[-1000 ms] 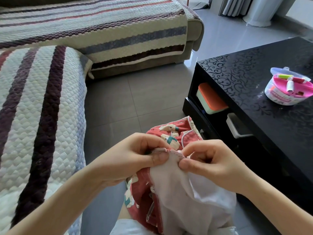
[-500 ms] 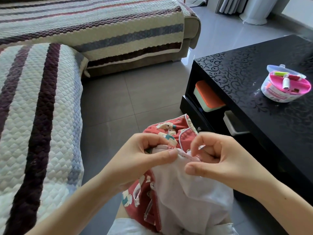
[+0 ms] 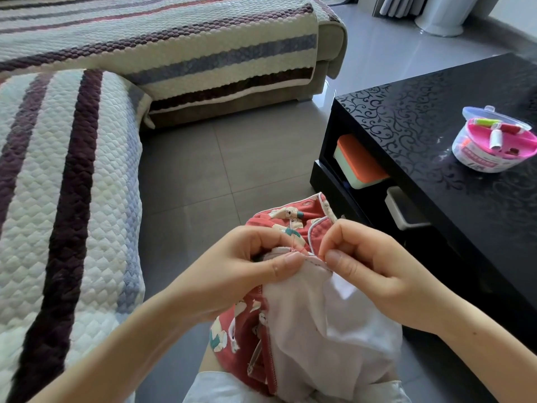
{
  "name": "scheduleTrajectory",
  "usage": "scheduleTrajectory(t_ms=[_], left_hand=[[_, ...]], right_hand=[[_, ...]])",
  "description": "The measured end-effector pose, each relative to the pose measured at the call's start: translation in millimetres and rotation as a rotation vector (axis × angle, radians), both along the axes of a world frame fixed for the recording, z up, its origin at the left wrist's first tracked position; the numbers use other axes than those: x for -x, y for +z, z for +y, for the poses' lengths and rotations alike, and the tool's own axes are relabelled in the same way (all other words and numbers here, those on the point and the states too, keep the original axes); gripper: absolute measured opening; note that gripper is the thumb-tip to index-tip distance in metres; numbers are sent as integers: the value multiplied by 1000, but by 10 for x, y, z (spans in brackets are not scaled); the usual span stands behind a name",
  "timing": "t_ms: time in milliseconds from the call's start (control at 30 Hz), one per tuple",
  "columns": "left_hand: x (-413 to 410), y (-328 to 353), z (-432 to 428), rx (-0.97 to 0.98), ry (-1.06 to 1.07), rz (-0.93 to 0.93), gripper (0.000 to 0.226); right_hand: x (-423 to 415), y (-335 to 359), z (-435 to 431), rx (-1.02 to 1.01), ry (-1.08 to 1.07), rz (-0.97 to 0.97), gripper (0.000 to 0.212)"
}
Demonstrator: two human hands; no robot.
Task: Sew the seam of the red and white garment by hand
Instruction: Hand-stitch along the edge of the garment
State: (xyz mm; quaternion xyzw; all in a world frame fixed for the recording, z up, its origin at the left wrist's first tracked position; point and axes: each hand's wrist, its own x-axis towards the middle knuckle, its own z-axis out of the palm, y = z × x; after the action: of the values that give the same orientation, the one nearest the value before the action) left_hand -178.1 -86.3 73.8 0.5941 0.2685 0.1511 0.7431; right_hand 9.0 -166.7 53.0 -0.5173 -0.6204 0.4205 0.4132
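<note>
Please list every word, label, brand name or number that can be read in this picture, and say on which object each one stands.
No text here can be read.
Label on the side of the round sewing box on the black table: a pink band with print, too small and blurred to read.
Garment: only a cartoon pattern, with no letters that I can see.

Your one head camera looks forward and steeply down, close over the garment (image 3: 305, 315); the black table (image 3: 406, 126)'s edge runs down the right, apparently lens-bowed.
</note>
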Motion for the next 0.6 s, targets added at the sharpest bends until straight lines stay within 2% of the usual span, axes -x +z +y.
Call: scheduleTrajectory(t_ms=[367, 600], left_hand=[[-12, -21, 33, -41, -12, 48, 16], [-4, -3, 34, 12, -42, 16, 18]], right_hand=[[-26, -16, -32, 15, -22, -12, 16], [3, -26, -8, 8, 1, 74, 14]])
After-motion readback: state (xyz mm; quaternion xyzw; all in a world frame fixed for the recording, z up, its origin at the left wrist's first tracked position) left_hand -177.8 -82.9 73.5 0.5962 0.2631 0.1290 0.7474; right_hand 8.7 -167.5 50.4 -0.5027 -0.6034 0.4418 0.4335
